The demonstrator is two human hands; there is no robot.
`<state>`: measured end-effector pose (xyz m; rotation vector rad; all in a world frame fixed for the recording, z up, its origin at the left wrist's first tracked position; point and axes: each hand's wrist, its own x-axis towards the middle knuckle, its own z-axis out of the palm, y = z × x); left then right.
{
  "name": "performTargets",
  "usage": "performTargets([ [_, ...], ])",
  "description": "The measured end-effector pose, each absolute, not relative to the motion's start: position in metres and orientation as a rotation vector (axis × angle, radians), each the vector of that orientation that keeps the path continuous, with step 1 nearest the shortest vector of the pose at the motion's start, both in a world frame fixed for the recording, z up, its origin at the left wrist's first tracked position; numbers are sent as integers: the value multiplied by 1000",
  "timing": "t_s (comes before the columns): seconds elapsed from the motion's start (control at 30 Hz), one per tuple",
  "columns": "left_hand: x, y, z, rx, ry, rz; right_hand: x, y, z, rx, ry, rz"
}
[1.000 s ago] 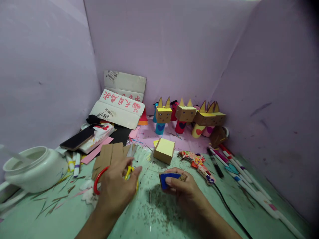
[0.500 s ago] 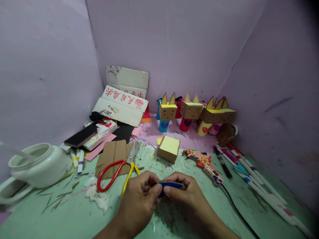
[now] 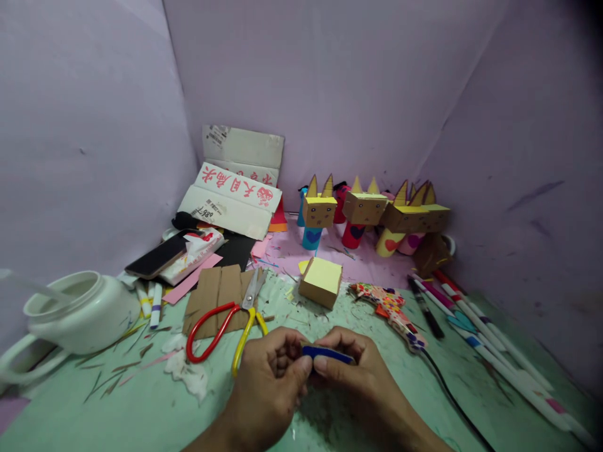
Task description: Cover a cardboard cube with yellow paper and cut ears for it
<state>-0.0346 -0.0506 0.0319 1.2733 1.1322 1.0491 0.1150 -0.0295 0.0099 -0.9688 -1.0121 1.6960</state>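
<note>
My left hand (image 3: 271, 383) and my right hand (image 3: 358, 373) meet low in the middle, both pinching a small flat blue piece (image 3: 325, 353) between thumbs and fingers. The scissors (image 3: 230, 320), with one red and one yellow handle, lie just left of my left hand on brown cardboard strips (image 3: 214, 292). A small cardboard box with a yellow top (image 3: 321, 281) sits just beyond my hands.
Several cardboard-headed figures on coloured tubes (image 3: 372, 216) stand at the back. Marker pens (image 3: 471, 320) and a patterned glue gun (image 3: 391, 311) with a black cord lie at right. A white jar (image 3: 78, 311), a phone (image 3: 157, 254) and folded printed cardboard (image 3: 230, 198) are at left.
My left hand let go of the scissors, which now lie on the table, and came over to the blue piece. Both hands now hold it.
</note>
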Motion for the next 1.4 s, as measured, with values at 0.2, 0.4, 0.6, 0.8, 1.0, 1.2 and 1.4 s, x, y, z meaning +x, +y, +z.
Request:
performTargets([
  [0.2, -36, -50, 37, 1253, 1157, 1039, 118, -30, 16, -952, -1034, 1729],
  [0.4, -35, -47, 37, 1182, 1156, 1063, 118, -28, 19, -1014, -1048, 1713],
  [0.6, -36, -44, 30, 1135, 1151, 1112, 116, -27, 19, -1049, -1063, 1714],
  [0.8, -39, -45, 34, 1126, 1200, 1162, 117, -26, 18, -921, -1090, 1725],
  [1.0, -36, -47, 36, 1140, 1216, 1170, 116, -26, 21, -941, -1048, 1748],
  [1.2, -35, -48, 37, 1138, 1224, 1181, 114, -28, 26, -1000, -1049, 1724],
  [1.4, -36, -49, 36, 1258, 1189, 1142, 114, -28, 33, -1129, -1123, 1697],
])
